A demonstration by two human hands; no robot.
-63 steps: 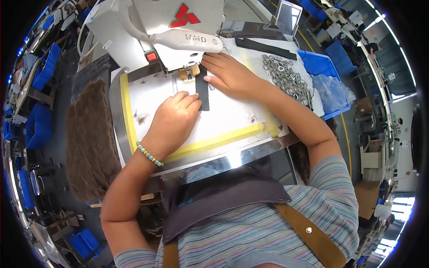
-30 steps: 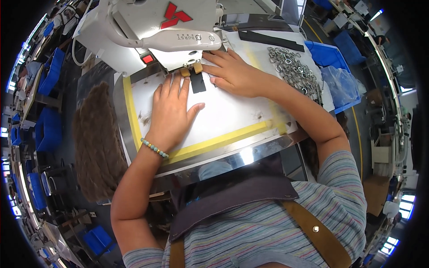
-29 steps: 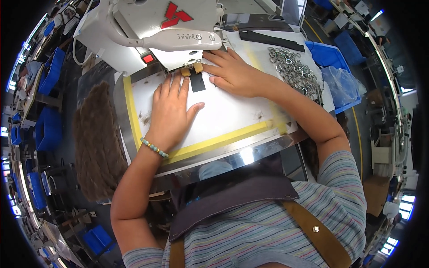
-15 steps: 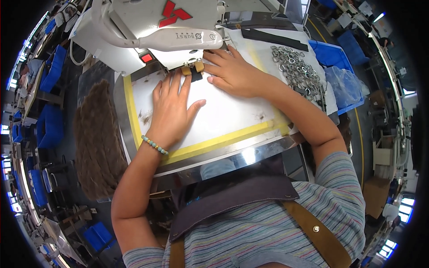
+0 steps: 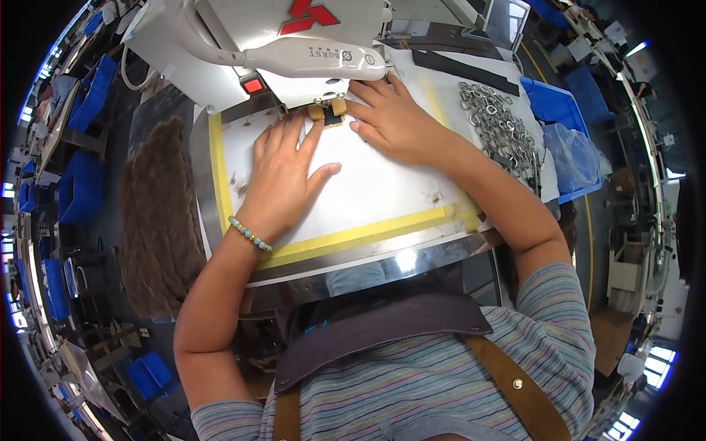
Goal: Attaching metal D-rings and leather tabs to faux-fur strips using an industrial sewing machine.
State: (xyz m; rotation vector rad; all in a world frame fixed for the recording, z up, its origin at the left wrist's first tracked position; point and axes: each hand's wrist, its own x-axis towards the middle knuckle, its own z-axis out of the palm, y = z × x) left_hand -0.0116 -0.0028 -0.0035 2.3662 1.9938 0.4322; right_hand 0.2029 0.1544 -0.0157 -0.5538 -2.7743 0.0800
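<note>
A white sewing machine [image 5: 206, 51] stands over a white sheet [image 5: 368, 191] edged with yellow tape. A short dark piece of strap [image 5: 332, 120] shows beneath the foot with tan blocks [image 5: 337, 106]; the rest of it is hidden under the machine head. My left hand [image 5: 289, 173] lies flat with fingers stretched and thumb out, its index fingertip at the strap's left side by the foot. My right hand [image 5: 393, 121] rests on the sheet just right of the foot, fingers spread, with the fingertips reaching alongside the machine head. Neither hand grips anything.
A pile of metal rings [image 5: 493, 121] and a long black strip [image 5: 463, 71] lie at the right, beside a blue bin [image 5: 550, 103] holding clear plastic. Brown fur [image 5: 158, 220] is at the left. A tablet-like screen [image 5: 506, 22] stands at the back right.
The dark strap has slid away from me under the foot, leaving a shorter part visible. My left hand has gone from curled on the strap to stretched flat on the sheet.
</note>
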